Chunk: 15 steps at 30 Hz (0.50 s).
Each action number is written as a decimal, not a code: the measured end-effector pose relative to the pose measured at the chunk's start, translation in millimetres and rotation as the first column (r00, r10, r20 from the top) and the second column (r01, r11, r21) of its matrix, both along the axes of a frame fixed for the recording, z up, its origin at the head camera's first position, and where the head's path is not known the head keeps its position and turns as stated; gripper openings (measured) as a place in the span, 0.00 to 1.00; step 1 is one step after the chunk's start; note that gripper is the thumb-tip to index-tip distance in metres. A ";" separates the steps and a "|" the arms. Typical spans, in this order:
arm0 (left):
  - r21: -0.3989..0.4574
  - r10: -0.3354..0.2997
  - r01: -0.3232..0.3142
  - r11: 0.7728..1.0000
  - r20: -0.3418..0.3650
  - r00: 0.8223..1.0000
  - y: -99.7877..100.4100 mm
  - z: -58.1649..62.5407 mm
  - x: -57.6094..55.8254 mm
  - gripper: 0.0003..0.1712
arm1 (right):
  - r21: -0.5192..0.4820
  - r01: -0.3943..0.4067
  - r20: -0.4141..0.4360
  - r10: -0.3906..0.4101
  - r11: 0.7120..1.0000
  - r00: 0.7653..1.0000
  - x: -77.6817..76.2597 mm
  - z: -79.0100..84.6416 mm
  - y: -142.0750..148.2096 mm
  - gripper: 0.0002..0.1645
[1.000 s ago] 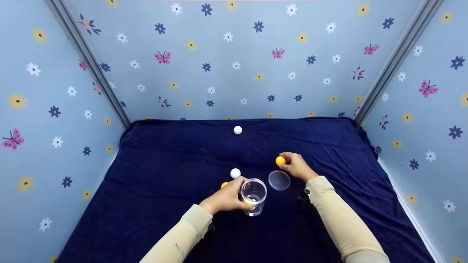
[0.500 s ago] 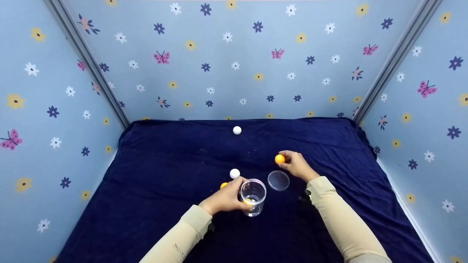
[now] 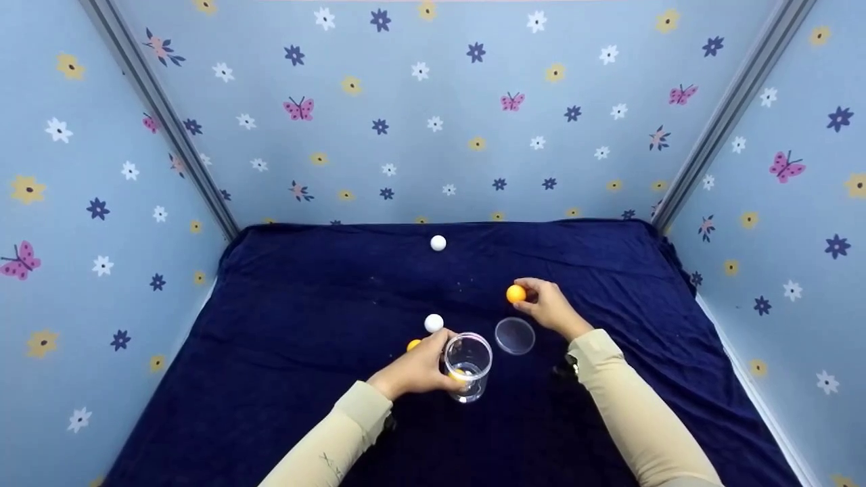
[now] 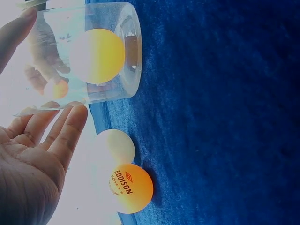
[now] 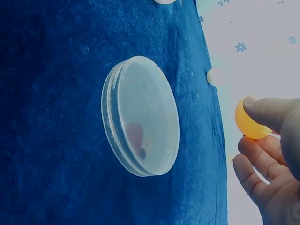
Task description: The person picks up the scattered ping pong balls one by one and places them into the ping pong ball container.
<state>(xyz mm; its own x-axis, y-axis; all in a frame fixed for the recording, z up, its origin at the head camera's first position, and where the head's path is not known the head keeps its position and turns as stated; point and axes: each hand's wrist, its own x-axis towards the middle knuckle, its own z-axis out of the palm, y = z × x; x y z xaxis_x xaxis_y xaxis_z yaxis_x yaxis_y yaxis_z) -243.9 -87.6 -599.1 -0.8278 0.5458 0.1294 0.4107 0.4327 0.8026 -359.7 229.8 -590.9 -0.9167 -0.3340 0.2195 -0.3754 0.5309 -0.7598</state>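
Note:
My left hand (image 3: 418, 365) grips a clear plastic jar (image 3: 477, 387) by its side, thumb on one side and fingers on the other. The jar stands upright with its mouth uncovered, and an orange ping-pong ball (image 4: 99, 56) lies inside near the bottom. Between thumb and fingers, my right hand (image 3: 551, 309) pinches another orange ping-pong ball (image 3: 515, 293), above and beyond the clear lid (image 3: 515, 336). That lid lies flat on the cloth to the right of the jar. Beside the left fingers sit a white ping-pong ball (image 3: 434, 323) and an orange one (image 4: 131, 188), close together.
One more white ping-pong ball (image 3: 438, 243) lies at the far edge of the dark blue cloth (image 3: 304, 304). Walls with a flower and butterfly print (image 3: 433, 88) enclose the table at the back and both sides.
The right hand, with its orange ping-pong ball, has risen or moved away slightly. The left hand and jar stay in place; the head view has shifted a little.

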 end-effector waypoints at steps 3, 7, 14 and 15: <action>0.003 -0.002 0.002 1.000 0.000 1.000 -0.2 -0.5 -0.1 0.45 | -0.001 -0.003 -0.012 0.003 1.000 1.000 1.6 0.7 -0.9 0.28; -0.003 -0.004 0.004 1.000 0.004 1.000 -0.9 0.8 0.8 0.45 | 0.020 -0.005 -0.027 0.006 1.000 1.000 5.0 1.5 -1.8 0.28; 0.008 -0.007 0.007 1.000 0.008 1.000 -1.0 2.1 1.5 0.46 | 0.010 -0.005 -0.042 0.005 1.000 0.999 11.1 4.3 -4.6 0.27; 0.008 -0.007 0.007 1.000 0.008 1.000 -0.9 2.3 1.7 0.45 | 0.007 -0.008 -0.045 0.008 1.000 0.999 11.6 4.5 -5.2 0.26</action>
